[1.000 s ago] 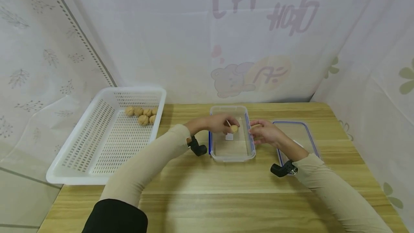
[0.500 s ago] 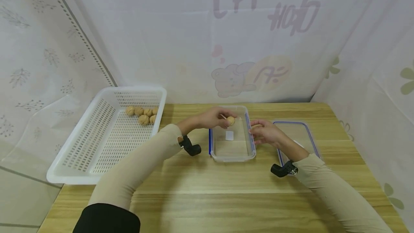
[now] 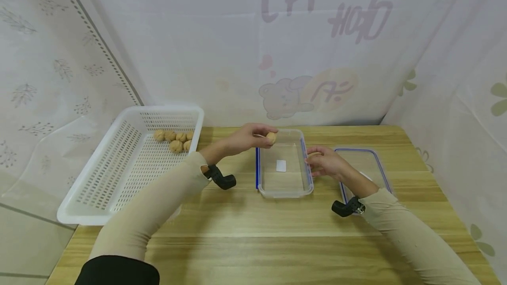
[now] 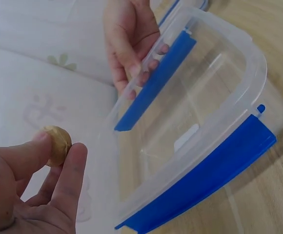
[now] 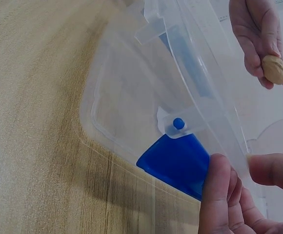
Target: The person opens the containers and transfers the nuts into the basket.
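My left hand (image 3: 244,139) pinches a walnut (image 3: 271,138) between thumb and fingers, above the left far corner of a clear plastic container (image 3: 286,195). In the left wrist view the walnut (image 4: 58,145) is held apart from the container's rim. My right hand (image 3: 324,162) grips the container's right side; in the right wrist view its thumb lies on the rim and its fingers (image 5: 218,195) lie by the blue side latch (image 5: 175,163). Inside the container a small white label (image 3: 281,166) shows, and no walnuts are visible there.
On the left stands a white perforated basket (image 3: 65,208) with several walnuts (image 3: 176,146) at its far right corner. A clear lid with a blue seal (image 3: 372,155) lies right of the container, partly under my right forearm. A printed curtain (image 3: 222,56) hangs behind the wooden table (image 3: 253,250).
My left hand, with the walnut in its pinch, has moved left and toward the back, from over the container's middle to its left far corner. The right hand and container stay still.
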Tool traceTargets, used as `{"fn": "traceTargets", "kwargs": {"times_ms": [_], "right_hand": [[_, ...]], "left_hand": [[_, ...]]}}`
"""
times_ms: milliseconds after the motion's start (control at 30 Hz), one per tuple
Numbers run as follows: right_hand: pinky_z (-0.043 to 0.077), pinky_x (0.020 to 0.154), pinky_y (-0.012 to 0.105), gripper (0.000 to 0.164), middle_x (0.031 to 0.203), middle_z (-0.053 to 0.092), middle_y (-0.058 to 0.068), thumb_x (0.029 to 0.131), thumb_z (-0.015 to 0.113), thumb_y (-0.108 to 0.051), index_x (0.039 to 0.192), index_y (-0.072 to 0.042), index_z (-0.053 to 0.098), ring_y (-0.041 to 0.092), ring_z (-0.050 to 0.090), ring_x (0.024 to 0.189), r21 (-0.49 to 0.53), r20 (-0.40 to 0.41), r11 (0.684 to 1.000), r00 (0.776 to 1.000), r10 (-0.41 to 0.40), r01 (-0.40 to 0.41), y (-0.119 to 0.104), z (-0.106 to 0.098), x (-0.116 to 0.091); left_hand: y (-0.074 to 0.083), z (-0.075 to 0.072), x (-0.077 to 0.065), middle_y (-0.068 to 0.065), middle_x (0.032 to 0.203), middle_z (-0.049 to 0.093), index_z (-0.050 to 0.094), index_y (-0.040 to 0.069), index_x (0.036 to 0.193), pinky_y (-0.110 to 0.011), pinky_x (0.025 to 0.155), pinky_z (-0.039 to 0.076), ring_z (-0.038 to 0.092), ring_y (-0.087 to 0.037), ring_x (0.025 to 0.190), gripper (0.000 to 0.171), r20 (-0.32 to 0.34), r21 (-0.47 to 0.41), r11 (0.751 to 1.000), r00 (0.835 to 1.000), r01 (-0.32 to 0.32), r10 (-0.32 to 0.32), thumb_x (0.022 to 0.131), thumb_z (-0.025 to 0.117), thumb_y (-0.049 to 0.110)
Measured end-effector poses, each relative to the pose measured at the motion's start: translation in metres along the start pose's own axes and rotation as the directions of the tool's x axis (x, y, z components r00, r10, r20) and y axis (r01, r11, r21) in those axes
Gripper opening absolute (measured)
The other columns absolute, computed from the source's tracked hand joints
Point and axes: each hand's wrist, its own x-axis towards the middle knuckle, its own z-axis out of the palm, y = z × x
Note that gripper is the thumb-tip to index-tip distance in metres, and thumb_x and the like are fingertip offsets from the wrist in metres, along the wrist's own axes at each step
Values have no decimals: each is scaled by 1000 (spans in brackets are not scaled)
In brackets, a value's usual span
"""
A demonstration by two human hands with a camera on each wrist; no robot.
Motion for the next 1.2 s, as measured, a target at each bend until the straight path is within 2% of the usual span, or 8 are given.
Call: {"fn": "traceTargets", "kwargs": {"times_ms": [100,200,400,533,833,1100,1200], "right_hand": [[61,71,29,43,101,66,10,99,59,-4,136,10,42,15,66,85,-2,-2,1000,1000,-1,1,0,0,0],[61,72,29,43,101,67,10,99,59,-4,136,10,42,15,66,85,-5,-2,1000,1000,-1,0,1,0,0],[61,71,29,42,101,67,11,99,59,-4,136,10,42,16,66,85,-1,-2,1000,1000,1,-1,0,0,-1],[61,70,29,42,101,67,11,99,58,-3,136,10,42,16,67,85,8,2,1000,1000,-2,2,0,0,-1],[60,72,29,44,102,67,12,99,58,-4,137,11,41,18,66,87,0,12,1000,1000,-8,8,1,-2,1],[61,71,29,44,103,66,12,100,58,-4,137,12,42,17,66,87,0,7,1000,1000,-3,3,0,-1,0],[61,71,29,43,103,66,13,100,58,-4,137,11,42,18,67,88,-4,3,1000,1000,-3,3,0,-1,0]], "left_hand": [[3,-6,-6,-15,117,59,50,-3,146,-48,105,49,66,-25,108,46,-21,-13,1000,1000,10,-11,101,58,-3],[5,-12,-11,-17,122,58,50,-4,146,-52,107,47,65,-30,111,46,-37,-22,1000,999,12,-12,101,58,-3],[7,-25,-23,-19,125,57,48,-5,147,-49,106,48,61,-40,118,46,-65,-13,1000,998,17,-17,102,57,-3],[7,-33,-33,-18,125,56,45,-5,148,-44,104,50,64,-33,114,47,-79,10,1000,997,25,-24,103,56,-2],[9,-57,-64,-22,133,54,47,1,149,-43,106,49,65,-21,112,46,-148,65,996,988,60,-50,104,57,4],[5,-76,-89,-22,134,57,46,3,150,-30,100,53,66,-17,113,48,-222,118,989,973,92,-64,105,58,11],[4,-83,-99,-24,138,55,43,2,152,-33,103,51,65,-21,117,49,-243,124,987,967,104,-71,105,57,12]]}}
